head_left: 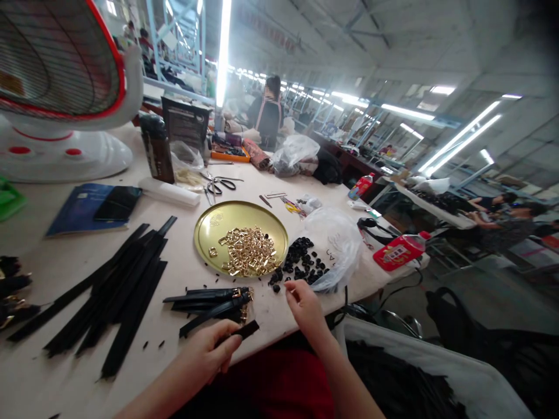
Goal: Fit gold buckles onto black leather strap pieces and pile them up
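Fanning across the white worktable [48, 378] at the far left, long flat black leather strips [122, 285] lie loose and well apart from my hands. My left hand [208, 356] comes next, at the near edge. The forearm runs in from below and the fingers are curled, with thumb and fingers pinching a short black leather strap [245, 330] whose free end points right. Just beyond it lies a bundle of black straps with gold buckles [213, 302]. Behind that bundle sits a round gold metal tray [209, 230] carrying a heap of small gold metal buckles [248, 251].

My right hand [306, 307] is raised off the table with the wrist bent. Its fingertips are drawn together at the near edge of a heap of small black loops [301, 263]; I cannot tell whether a loop sits between them. A clear plastic bag [338, 241] lies just beside the heap.

Risks, as I judge them:
- The strap is held near the table's edge, so a slack pinch could drop it into my lap.
- A careless sweep of the right hand could scatter loops off the edge.
- The same sweep could mix the loops into the buckles, since the two heaps nearly touch.
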Motion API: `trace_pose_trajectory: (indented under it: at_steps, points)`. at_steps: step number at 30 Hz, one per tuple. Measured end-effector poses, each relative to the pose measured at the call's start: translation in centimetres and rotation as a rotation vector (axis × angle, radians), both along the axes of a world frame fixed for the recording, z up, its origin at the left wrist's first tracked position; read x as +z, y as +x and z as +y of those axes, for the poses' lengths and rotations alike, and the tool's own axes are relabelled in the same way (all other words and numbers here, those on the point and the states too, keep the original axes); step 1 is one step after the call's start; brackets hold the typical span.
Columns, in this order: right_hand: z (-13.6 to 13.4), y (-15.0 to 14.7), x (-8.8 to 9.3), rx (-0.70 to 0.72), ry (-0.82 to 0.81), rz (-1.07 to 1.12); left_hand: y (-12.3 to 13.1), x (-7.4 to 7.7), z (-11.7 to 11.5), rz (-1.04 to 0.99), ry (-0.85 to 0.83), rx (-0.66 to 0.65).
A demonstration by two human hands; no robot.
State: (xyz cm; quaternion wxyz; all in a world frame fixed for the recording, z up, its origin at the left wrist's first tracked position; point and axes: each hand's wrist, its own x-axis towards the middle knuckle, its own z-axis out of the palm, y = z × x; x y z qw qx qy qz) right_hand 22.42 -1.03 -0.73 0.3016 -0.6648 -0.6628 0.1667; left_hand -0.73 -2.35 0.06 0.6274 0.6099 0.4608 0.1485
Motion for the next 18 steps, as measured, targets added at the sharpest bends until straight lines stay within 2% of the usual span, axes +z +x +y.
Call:
trace_pose_trajectory:
  at_steps: [2,5,10,12,16,18]
  points:
    - [2.5,2.2,-0.9,0.008,-0.031,-0.155,0.3,0.0,0.3,0.019,-0.011,0.053]
    - [4.8,3.6,-2.1,0.028,-0.057,-0.178,0.6,-0.4,0.8,-0.001,-0.064,0.046]
    - [4.7,3.2,-2.8,-0.019,-0.035,-0.060,1.0,-1.0,2.1,-0.051,-0.181,0.077]
    - [3.8,2.0,-2.4,-0.036,-0.077,0.152,1.5,-0.8,2.9,-0.093,-0.212,0.107]
    - [1.7,-2.2,-0.6,-0.009,-0.193,0.898,2.8,0.5,4.1,-0.183,-0.213,0.224]
    - [1.0,-4.2,0.2,0.019,-0.173,1.072,3.1,1.1,4.3,-0.195,-0.196,0.258]
